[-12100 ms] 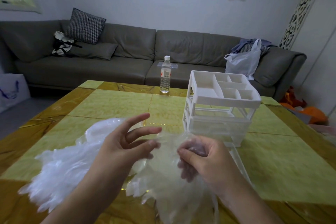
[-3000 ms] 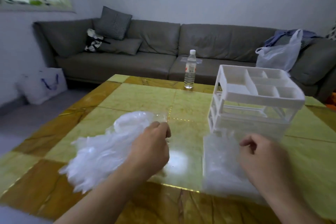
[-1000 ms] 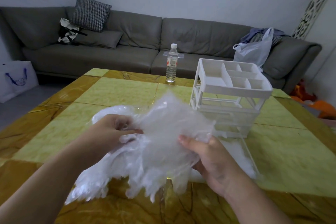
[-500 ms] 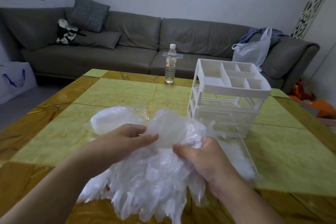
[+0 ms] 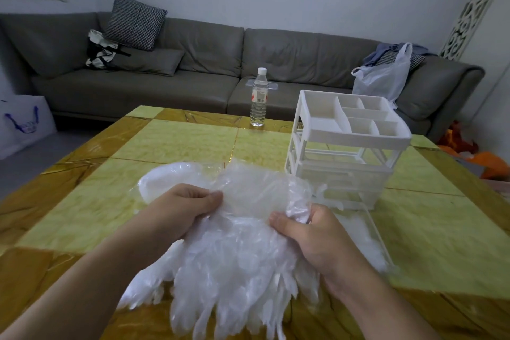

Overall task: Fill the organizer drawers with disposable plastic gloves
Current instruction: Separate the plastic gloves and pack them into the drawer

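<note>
both hands pinch 1 gloves bundle (image 5: 234, 251) at its cuff end, left hand (image 5: 185, 210) and right hand (image 5: 306, 232) with fingers clenched on the film, glove fingers hanging toward the table (image 5: 176, 143), likely to bunch it small enough to fit. open drawer (image 5: 369, 246) lies just right, in front of the organizer (image 5: 350, 146), partly filled

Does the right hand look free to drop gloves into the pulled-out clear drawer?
Probably yes. The right hand grips the glove bundle right beside the clear drawer, whose top is open, with nothing between them.
</note>
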`<action>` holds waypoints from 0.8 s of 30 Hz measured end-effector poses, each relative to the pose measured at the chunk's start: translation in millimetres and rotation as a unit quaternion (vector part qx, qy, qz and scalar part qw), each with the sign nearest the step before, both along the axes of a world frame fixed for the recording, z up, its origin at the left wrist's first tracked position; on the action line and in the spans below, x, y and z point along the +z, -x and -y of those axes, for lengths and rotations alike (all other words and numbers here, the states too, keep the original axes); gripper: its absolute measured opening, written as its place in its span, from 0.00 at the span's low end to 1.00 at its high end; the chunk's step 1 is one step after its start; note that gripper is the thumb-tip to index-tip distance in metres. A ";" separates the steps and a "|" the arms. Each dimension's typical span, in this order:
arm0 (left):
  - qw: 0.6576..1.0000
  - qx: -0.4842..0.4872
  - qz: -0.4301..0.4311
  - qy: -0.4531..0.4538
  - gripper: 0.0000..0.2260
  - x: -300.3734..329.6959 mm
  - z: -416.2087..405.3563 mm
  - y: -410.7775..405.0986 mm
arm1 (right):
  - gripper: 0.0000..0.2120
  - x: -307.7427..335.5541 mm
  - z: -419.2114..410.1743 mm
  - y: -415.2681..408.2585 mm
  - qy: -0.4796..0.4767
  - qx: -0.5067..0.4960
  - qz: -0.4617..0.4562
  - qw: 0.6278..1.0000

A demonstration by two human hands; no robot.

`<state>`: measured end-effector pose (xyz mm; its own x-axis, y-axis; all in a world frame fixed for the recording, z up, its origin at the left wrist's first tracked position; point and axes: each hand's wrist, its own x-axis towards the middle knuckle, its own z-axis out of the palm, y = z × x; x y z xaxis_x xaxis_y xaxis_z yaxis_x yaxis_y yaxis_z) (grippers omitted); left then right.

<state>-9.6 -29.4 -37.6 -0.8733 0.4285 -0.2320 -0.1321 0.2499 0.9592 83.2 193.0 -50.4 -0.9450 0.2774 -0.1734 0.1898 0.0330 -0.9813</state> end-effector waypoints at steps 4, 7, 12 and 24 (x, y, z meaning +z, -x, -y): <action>0.998 -0.053 0.007 0.017 0.13 7.5 12.7 5.3 | 0.05 0.7 -3.7 -0.7 0.015 0.001 -0.005 1.000; 0.993 -0.117 0.032 -0.001 0.11 12.2 25.9 6.8 | 0.05 -1.3 -5.4 0.3 0.022 0.003 -0.009 1.000; 0.993 -0.105 0.013 0.050 0.22 -4.7 17.5 2.9 | 0.03 -6.1 -6.4 0.6 0.013 0.058 -0.001 0.998; 0.997 0.052 -0.061 0.010 0.21 -14.2 19.2 21.7 | 0.04 20.6 -39.7 -1.1 0.038 -0.091 -0.145 0.985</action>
